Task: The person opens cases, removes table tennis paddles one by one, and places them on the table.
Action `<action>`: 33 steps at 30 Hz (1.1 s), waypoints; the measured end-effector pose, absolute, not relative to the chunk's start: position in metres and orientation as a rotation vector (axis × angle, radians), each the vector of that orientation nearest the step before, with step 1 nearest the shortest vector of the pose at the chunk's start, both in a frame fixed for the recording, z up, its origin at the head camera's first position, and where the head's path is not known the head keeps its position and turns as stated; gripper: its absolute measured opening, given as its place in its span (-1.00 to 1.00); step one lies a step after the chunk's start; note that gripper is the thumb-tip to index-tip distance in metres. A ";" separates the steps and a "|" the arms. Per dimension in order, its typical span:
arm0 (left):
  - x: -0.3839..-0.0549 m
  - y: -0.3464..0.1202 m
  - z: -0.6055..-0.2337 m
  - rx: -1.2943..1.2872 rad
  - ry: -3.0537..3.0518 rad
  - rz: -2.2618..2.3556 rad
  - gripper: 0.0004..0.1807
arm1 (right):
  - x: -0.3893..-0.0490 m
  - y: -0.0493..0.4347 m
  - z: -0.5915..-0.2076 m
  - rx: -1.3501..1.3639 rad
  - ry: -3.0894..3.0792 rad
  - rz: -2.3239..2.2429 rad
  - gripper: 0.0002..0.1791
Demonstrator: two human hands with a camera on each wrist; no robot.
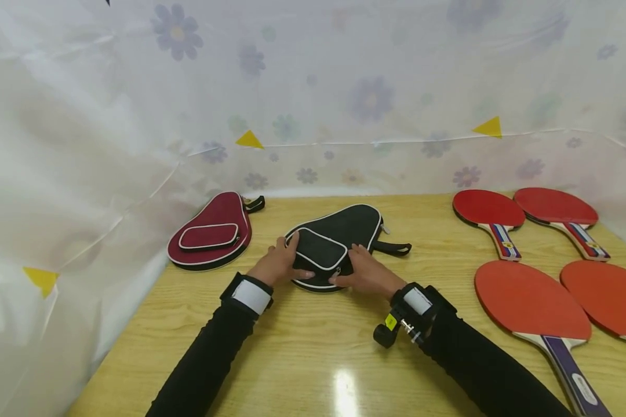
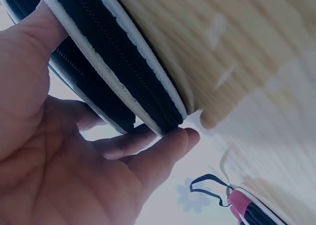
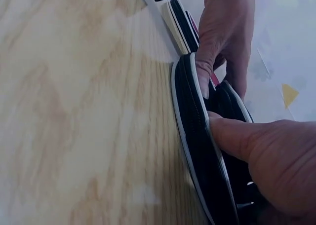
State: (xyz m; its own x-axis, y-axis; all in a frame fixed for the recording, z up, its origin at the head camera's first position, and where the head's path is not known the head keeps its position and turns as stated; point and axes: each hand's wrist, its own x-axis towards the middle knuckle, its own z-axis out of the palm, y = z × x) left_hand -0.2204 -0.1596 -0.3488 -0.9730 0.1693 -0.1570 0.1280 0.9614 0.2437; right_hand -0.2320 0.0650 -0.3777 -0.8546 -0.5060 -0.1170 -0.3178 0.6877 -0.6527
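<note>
A black table tennis bat case point(image 1: 352, 225) with white piping lies on the table, its front pocket point(image 1: 318, 248) facing up. My left hand point(image 1: 277, 263) grips the case's left side, thumb on top near the pocket and fingers around the edge. In the left wrist view, that hand point(image 2: 79, 170) curls about the zipped black rim point(image 2: 128, 62). From the other side my right hand point(image 1: 369, 273) holds the case by the pocket's right end, near a zip pull. Its thumb point(image 3: 237, 136) presses on the case in the right wrist view. The far fingers are partly hidden there.
A dark red bat case point(image 1: 216, 211) with a black wrist loop lies at the back left. On the right lie several red bats, among them a near one point(image 1: 532, 301) with a purple handle. A floral plastic sheet point(image 1: 313, 98) hangs behind the wooden table point(image 1: 302, 359).
</note>
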 end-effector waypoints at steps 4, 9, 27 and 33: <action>-0.214 -0.155 -0.347 0.230 2.982 0.312 0.10 | -0.237 0.069 -0.378 -0.697 2.593 -0.904 -0.05; -0.211 -0.148 -0.346 0.225 3.031 0.237 0.10 | -0.244 0.074 -0.376 -0.733 2.583 -0.870 -0.01; -0.208 -0.145 -0.351 0.248 3.040 0.288 0.19 | -0.254 0.087 -0.374 -0.821 2.497 -0.897 0.06; -0.206 -0.141 -0.349 0.271 3.058 0.240 0.18 | -0.258 0.088 -0.374 -0.808 2.487 -0.880 0.10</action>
